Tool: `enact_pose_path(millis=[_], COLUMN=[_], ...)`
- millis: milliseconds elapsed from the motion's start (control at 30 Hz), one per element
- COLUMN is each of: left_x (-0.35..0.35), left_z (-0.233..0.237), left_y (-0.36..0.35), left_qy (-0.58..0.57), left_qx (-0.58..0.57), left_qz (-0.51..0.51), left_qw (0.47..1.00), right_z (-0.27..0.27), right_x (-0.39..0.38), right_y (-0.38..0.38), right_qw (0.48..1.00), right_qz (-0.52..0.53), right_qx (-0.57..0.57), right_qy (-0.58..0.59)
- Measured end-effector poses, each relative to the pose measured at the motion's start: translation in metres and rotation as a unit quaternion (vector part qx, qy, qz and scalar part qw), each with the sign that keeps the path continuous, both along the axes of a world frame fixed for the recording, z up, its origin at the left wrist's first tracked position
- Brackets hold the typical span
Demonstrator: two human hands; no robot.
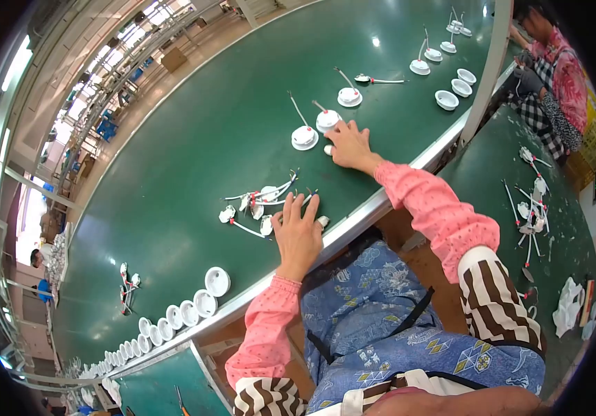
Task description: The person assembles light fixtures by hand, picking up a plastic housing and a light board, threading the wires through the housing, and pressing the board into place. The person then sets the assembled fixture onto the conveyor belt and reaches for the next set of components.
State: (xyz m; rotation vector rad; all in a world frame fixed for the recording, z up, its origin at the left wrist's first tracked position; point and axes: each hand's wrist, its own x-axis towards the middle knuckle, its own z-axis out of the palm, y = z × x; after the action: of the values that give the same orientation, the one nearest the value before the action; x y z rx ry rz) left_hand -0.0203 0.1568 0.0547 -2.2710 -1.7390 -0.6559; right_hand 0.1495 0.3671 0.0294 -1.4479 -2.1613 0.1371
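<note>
My left hand (298, 238) lies with its fingers apart at the edge of a loose heap of white wired parts (270, 195), whose thin leads have red bits and bare ends. A white covering shows on its thumb. Farther right, my right hand (351, 147) has its fingertips right at the near side of a white round cup with an upright wire (327, 120); its fingers are spread, and its thumb, also covered in white, stands apart. Just left of that cup is another wired cup (305, 137). A third wired cup (349, 96) sits beyond.
A row of white cups (205, 303) runs along the near edge at left. More wired cups (420, 66) and plain cups (446, 100) stand at far right. A metal post (486, 76) rises beside the bench. A person (561, 76) works at right, near a side table with wired parts (535, 215).
</note>
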Motion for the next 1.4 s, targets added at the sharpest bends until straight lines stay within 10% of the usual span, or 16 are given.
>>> enact_pose_path(millis=[267, 467, 867, 1400], left_x=[-0.019, -0.04, -0.045, -0.07], left_z=[0.001, -0.021, -0.057, -0.048], left_y=[-0.033, -0.036, 0.028, 0.077], left_qy=[-0.1, -0.204, -0.278, -0.251], left_qx=[0.051, 0.051, 0.046, 0.012], left_qz=[0.09, 0.311, 0.342, 0.404], left_qw=[0.99, 0.927, 0.897, 0.88], right_z=[-0.009, -0.023, -0.085, 0.004], right_x=[0.044, 0.037, -0.043, 0.028], right_y=[0.049, 0.022, 0.133, -0.101], right_qw=[0.996, 0.947, 0.943, 0.901], right_qz=[0.028, 0.297, 0.308, 0.367], right_qx=[0.071, 0.076, 0.114, -0.154], right_qy=[0.034, 0.092, 0.045, 0.173])
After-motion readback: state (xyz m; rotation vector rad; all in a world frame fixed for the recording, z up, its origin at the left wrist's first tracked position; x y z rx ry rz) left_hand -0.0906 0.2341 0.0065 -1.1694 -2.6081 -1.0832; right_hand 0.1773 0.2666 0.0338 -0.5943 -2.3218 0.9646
